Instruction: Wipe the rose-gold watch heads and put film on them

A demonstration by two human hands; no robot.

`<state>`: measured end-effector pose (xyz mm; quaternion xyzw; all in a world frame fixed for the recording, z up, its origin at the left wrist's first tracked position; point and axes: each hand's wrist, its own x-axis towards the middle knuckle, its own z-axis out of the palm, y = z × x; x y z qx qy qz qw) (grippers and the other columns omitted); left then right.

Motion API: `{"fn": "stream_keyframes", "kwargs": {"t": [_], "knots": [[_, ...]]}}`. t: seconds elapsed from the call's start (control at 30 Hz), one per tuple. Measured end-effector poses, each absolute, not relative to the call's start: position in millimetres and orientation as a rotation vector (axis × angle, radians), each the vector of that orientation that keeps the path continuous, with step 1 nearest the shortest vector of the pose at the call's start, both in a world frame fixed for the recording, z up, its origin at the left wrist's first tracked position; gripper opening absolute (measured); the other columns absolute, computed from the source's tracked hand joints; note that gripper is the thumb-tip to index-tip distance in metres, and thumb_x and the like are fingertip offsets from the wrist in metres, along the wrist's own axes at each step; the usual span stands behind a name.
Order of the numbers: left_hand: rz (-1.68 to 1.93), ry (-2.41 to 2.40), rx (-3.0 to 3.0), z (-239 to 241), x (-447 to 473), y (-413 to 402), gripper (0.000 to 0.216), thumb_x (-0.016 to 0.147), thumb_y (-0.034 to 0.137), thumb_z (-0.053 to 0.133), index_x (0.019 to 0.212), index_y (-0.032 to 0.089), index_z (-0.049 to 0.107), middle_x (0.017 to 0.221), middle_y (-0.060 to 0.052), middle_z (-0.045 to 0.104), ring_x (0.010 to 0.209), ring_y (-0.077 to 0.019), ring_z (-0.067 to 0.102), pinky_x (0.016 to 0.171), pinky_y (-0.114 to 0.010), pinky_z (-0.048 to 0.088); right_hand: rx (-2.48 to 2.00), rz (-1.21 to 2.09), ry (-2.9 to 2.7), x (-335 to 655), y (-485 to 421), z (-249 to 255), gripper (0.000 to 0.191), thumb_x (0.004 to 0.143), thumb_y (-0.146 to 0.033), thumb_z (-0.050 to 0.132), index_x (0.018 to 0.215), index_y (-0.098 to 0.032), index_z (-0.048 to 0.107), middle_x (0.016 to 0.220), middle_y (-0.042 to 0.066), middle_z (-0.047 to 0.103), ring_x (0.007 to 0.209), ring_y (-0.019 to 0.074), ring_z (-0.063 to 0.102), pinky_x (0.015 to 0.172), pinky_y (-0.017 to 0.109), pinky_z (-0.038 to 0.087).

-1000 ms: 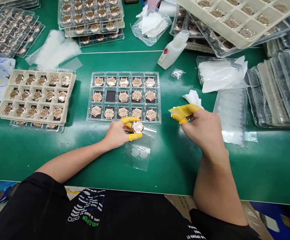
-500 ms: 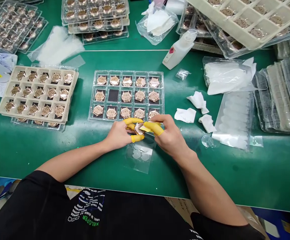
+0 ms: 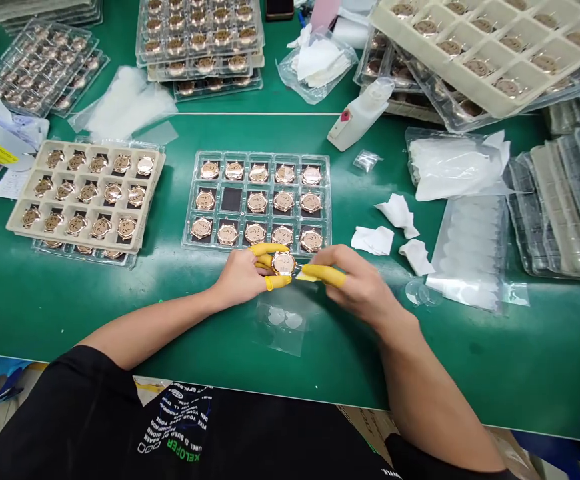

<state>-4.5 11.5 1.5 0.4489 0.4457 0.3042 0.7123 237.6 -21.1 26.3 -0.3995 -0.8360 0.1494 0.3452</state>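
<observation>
My left hand (image 3: 243, 275), with yellow finger cots on its fingers, grips a rose-gold watch case (image 3: 284, 264) by its edges, the engraved back facing up. Just right of it is my right hand (image 3: 353, 280), also in yellow finger cots. Its fingers pinch a small pale-yellow piece (image 3: 308, 276), whose kind I cannot make out, close to the watch's right edge. Beyond both hands lies a clear plastic tray (image 3: 185, 230) of similar watch cases, with one bare black compartment in its middle row. A clear sheet with round films (image 3: 285, 319) lies below the hands.
At left, a beige tray (image 3: 15, 225) of watch cases rests on another tray. White crumpled wipes (image 3: 373, 241), a film strip (image 3: 465, 260) and a plastic bottle (image 3: 363, 115) lie to the right. Stacked trays (image 3: 530, 100) stand at the back right, with nested trays (image 3: 560, 207) below.
My right hand has drawn back to the right from the watch's face, uncovering its back. My left hand still holds the watch. The whole view has shifted slightly.
</observation>
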Motion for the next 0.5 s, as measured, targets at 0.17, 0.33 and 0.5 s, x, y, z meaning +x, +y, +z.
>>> {"fn": "stream_keyframes", "kwargs": {"t": [0.17,0.33,0.5], "knots": [[0.672,1.013,1.01,5.2,-4.7,11.7,0.064,0.063,0.014,0.093,0.125,0.017,0.077,0.083,0.0,0.078,0.074,-0.0123,0.077,0.08,-0.026,0.067,-1.302,0.23,-2.208,274.9,-22.6,44.5,0.042,0.092,-0.014,0.06,0.131,-0.029,0.066,0.102,0.007,0.073,0.088,0.0238,0.068,0.074,0.038,0.054],[0.652,1.016,1.049,4.4,-5.3,11.3,0.064,0.065,0.015,0.093,0.126,0.017,0.077,0.086,-0.002,0.079,0.077,-0.0127,0.077,0.082,-0.027,0.067,-1.488,0.032,-2.119,267.4,-21.1,35.2,0.034,0.096,-0.026,0.065,0.13,-0.025,0.066,0.113,0.012,0.071,0.1,0.03,0.065,0.083,0.045,0.052],[0.673,1.003,1.116,0.6,-5.3,11.6,0.061,0.065,0.016,0.092,0.124,0.018,0.078,0.082,0.0,0.077,0.076,-0.0127,0.076,0.085,-0.03,0.069,-1.842,0.055,-2.334,284.2,-21.2,21.1,0.047,0.083,-0.009,0.055,0.128,-0.015,0.067,0.117,0.018,0.067,0.102,0.0341,0.06,0.085,0.047,0.049]]}}
